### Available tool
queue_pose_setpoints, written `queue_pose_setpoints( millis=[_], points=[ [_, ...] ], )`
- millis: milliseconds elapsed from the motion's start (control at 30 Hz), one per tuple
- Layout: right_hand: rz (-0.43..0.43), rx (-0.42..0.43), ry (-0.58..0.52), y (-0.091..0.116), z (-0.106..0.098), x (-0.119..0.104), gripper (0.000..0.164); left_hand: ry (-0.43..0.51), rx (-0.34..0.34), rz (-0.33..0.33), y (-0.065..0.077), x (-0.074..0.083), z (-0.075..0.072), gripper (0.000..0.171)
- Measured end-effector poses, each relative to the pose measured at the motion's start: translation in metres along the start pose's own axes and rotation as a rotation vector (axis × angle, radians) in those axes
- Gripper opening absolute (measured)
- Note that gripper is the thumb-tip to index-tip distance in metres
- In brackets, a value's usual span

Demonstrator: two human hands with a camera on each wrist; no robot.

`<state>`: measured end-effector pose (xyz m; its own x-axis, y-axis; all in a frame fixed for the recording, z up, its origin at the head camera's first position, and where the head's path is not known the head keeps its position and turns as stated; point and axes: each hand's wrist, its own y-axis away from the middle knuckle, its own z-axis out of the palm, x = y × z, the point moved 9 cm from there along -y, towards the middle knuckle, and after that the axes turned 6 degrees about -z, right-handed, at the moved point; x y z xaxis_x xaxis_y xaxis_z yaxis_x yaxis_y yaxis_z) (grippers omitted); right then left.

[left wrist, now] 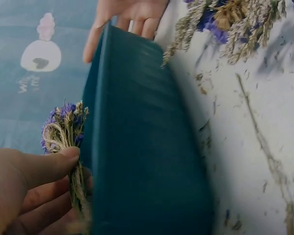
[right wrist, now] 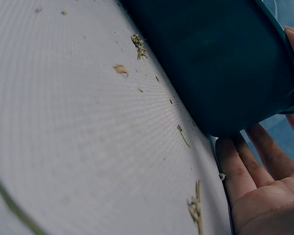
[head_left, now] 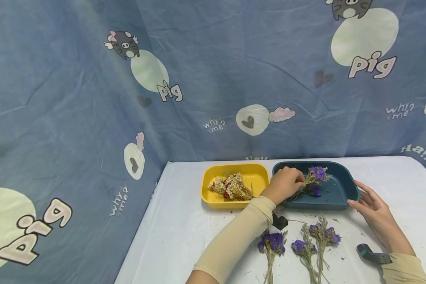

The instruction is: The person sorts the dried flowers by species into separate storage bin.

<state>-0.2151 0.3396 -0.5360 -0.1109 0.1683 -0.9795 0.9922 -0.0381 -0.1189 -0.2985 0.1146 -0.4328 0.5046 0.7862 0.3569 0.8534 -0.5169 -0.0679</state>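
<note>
My left hand [head_left: 286, 184] reaches over the near side of a dark teal tray [head_left: 326, 206]. Between thumb and fingers it pinches the stems of a small dried bouquet [left wrist: 63, 128] with purple blooms, tied with twine. Another purple bunch [head_left: 316, 191] lies in the tray under it. At the tray's right end, my right hand [head_left: 376, 215] rests against the wall, thumb at the near corner and fingers fairly straight along the outside. In the right wrist view those fingers [right wrist: 272, 152] partly pass behind the tray.
A yellow tray [head_left: 213, 205] with cream and red dried flowers [head_left: 234, 187] stands left of the teal one. Several purple bunches [head_left: 275, 244] lie in front on the white table [head_left: 170, 236], among scattered plant bits. A blue printed curtain [head_left: 213, 79] hangs behind.
</note>
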Motion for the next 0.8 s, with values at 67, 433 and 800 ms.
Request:
queue_pose_setpoints(
  millis=[67,433,800],
  points=[
    [0.0,0.002,0.001,0.0,0.0,0.001,0.077,-0.003,-0.015,-0.014,-0.001,-0.001,0.006,0.013],
    [-0.037,0.004,-0.012,-0.002,0.0,-0.003,0.077,-0.039,-0.094,-0.089,-0.005,-0.013,0.028,0.007],
    [-0.009,-0.001,0.01,-0.001,-0.001,-0.001,0.078,-0.033,-0.051,-0.049,-0.002,-0.011,0.017,0.01]
  ],
)
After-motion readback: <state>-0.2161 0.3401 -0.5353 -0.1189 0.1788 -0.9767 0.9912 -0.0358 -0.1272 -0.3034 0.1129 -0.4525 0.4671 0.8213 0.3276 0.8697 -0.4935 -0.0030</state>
